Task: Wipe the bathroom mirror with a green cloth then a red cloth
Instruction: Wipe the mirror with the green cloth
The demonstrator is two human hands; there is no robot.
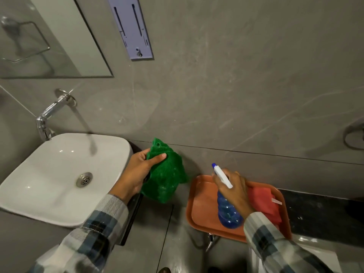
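Observation:
My left hand [138, 170] grips a crumpled green cloth [167, 178], held in the air between the sink and the tray. My right hand [234, 188] is closed around a blue spray bottle [228, 213] with a white nozzle, held over an orange tray [199, 211]. A folded red cloth [264, 203] lies on the tray, to the right of the bottle and partly hidden by my wrist. The bathroom mirror [39, 36] hangs on the grey wall at the upper left, above the tap.
A white basin [39, 184] sits at the left with a chrome wall tap [51, 113] above it. A pale lilac bracket [132, 26] is fixed to the wall beside the mirror. The tray rests on a dark ledge [319, 213] at the right.

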